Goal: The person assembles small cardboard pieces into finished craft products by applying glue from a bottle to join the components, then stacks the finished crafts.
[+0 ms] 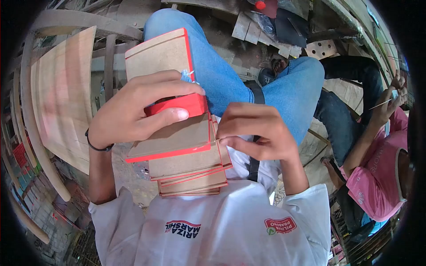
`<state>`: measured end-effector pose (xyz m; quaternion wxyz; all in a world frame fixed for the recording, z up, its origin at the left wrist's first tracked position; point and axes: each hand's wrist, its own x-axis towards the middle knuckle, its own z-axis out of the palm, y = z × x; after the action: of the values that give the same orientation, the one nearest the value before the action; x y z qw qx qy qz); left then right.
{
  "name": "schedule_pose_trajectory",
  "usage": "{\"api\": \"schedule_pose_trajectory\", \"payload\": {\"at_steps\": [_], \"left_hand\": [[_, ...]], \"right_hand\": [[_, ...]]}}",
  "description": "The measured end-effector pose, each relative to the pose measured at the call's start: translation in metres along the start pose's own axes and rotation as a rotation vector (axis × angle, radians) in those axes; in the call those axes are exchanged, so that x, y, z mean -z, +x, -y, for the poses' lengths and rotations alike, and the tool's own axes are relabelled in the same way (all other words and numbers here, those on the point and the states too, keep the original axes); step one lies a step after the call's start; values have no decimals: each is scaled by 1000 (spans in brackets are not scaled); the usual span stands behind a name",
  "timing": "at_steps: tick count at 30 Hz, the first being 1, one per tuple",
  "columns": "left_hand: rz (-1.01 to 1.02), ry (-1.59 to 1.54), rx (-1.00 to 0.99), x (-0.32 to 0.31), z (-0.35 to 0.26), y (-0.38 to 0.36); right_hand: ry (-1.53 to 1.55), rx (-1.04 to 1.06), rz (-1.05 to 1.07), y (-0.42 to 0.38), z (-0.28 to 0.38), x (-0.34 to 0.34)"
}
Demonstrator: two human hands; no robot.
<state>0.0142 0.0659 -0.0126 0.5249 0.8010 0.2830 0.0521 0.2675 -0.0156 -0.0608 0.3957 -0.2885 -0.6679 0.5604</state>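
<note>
My left hand (137, 108) is closed around a red block-like piece (179, 106), thumb below and fingers over the top. A frayed light-blue scrap (188, 76) shows beside its fingertips. Behind the hand, a brown board with red edges (157, 55) rests against my thigh. Below the block lies a stack of brown, red-edged pieces (186, 164), unevenly piled on my lap against my shirt. My right hand (259, 131) is pinched closed at the right edge of this stack. Whatever sits between its fingertips is too small to make out.
A curved plywood sheet (62, 99) and wooden bars (46, 128) stand on the left. To the right sits another person in a pink shirt (377, 173), holding a thin stick (380, 104). Wooden scraps (253, 31) and a dark sheet (290, 29) lie beyond my knees.
</note>
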Motion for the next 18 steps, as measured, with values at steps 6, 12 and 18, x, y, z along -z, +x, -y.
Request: {"api": "schedule_pose_trajectory", "payload": {"at_steps": [6, 12, 18], "left_hand": [[34, 20, 30, 0, -6, -2], [-49, 50, -25, -8, -6, -7], [-57, 55, -14, -10, -8, -7]], "right_hand": [[2, -56, 483, -7, 0, 3], [43, -35, 26, 3, 5, 4], [-119, 76, -279, 16, -2, -14]]}}
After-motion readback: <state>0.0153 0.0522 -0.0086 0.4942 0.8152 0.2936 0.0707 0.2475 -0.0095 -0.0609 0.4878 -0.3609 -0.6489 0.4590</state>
